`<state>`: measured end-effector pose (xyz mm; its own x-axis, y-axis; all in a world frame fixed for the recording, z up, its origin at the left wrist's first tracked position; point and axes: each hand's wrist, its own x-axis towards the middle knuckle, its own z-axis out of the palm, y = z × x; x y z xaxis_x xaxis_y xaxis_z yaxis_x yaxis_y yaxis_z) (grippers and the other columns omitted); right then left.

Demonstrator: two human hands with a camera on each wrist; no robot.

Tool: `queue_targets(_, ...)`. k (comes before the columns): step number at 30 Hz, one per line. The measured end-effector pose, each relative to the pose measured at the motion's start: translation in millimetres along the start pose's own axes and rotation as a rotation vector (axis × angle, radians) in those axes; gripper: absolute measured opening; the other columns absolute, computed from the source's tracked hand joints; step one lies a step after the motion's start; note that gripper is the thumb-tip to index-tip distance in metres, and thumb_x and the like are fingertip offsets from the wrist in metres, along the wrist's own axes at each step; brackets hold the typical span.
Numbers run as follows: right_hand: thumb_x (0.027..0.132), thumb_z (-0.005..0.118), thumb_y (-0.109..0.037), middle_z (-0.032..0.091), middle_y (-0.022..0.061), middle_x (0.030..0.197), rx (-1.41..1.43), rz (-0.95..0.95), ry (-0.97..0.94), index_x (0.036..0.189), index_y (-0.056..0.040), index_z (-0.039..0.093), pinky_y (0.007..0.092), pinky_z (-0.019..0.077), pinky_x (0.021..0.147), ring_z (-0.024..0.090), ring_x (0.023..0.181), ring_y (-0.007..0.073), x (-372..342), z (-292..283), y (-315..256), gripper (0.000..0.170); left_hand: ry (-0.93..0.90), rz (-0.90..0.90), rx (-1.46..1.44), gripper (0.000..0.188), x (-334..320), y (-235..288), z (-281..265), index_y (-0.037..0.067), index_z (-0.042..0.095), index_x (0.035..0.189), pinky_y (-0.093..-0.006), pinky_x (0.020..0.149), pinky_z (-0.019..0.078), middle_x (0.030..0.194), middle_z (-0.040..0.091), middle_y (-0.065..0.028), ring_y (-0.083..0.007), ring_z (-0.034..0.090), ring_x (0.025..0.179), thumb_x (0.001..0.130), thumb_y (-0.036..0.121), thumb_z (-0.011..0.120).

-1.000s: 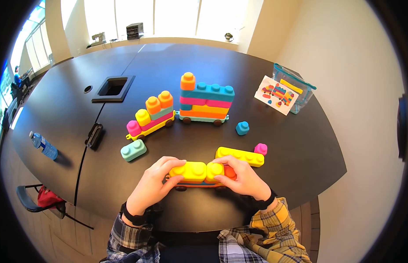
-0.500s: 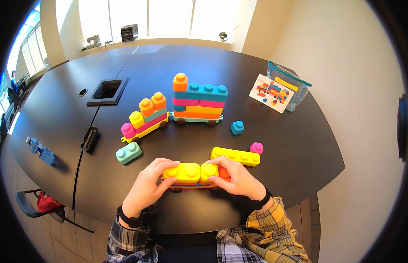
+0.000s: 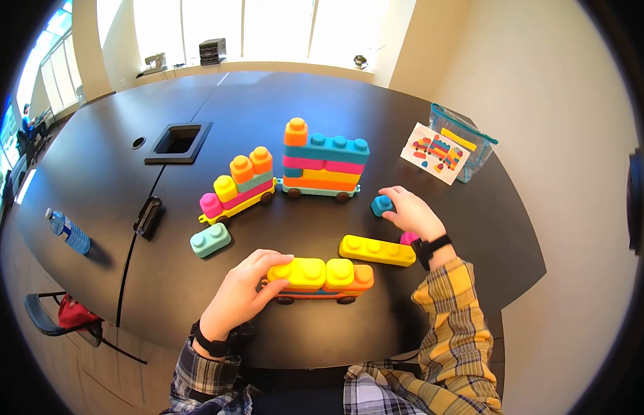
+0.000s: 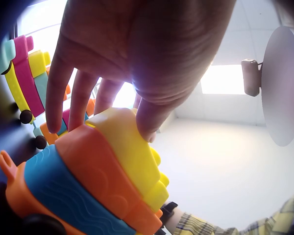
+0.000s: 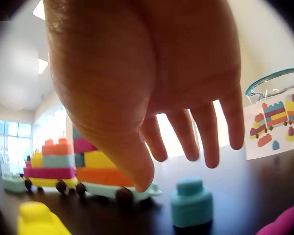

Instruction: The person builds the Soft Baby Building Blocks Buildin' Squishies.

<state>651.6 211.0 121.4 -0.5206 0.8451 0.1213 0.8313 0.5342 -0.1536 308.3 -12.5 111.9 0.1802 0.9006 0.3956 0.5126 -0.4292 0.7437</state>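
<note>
My left hand (image 3: 239, 290) holds the left end of a two-stud yellow block (image 3: 307, 272), thumb on the near side and fingers on the far side. That block tops a toy wagon with an orange base, beside a small yellow block (image 3: 340, 274) and an orange one (image 3: 363, 275). Blue and orange layers (image 4: 98, 171) show below in the left wrist view. Farther forward, my right hand (image 3: 419, 214) reaches over a small blue block (image 3: 381, 205). In the right wrist view its spread fingers hang above and behind this blue block (image 5: 191, 204), with a gap between.
Two built wagons (image 3: 327, 181) stand coupled behind. A mint block (image 3: 211, 240) lies left, a long yellow block (image 3: 377, 250) and a pink block (image 3: 408, 238) right. A picture card (image 3: 436, 153) leans on a clear bag (image 3: 482, 155). A water bottle (image 3: 69, 232) is far left.
My right hand has let go of the small yellow block on the near wagon and moved forward and right to the blue block. The left hand keeps its hold.
</note>
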Motion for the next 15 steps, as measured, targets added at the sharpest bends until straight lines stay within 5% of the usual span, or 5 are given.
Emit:
queue_targets(7,0.087,0.065,0.000,0.069,0.0099,0.125,-0.226,-0.028,-0.112,0.128,-0.0159,0.068,0.0444,0.0576,0.096,0.069,0.115,0.0321,27,26,16,0.044,-0.006,-0.019,0.000,0.036,0,2,-2,0.007,0.066,0.130,-0.0395,0.092,0.0582,0.123,0.068,-0.0126,-0.0341,0.070,0.108,0.096,0.012,0.075)
queue_targets(11,0.086,0.068,-0.004,0.069,0.0109,0.118,-0.232,-0.035,-0.105,0.124,-0.0134,0.068,0.0448,0.0575,0.095,0.069,0.112,0.0331,28,22,16,0.039,-0.044,-0.037,0.001,0.039,0,3,-3,0.003,0.064,0.132,-0.0370,0.096,0.0573,0.127,0.067,-0.0156,-0.0316,0.068,0.115,0.094,0.004,0.075)
queue_targets(15,0.080,0.076,-0.014,0.066,0.0147,0.111,0.046,-0.060,0.101,0.119,-0.0068,0.067,0.0423,0.0578,0.093,0.068,0.105,0.0356,7,-10,-7,0.040,-0.044,-0.029,0.015,0.040,0,4,-4,0.003,0.064,0.132,-0.0369,0.096,0.0573,0.126,0.067,-0.0159,-0.0319,0.069,0.114,0.094,0.004,0.075)
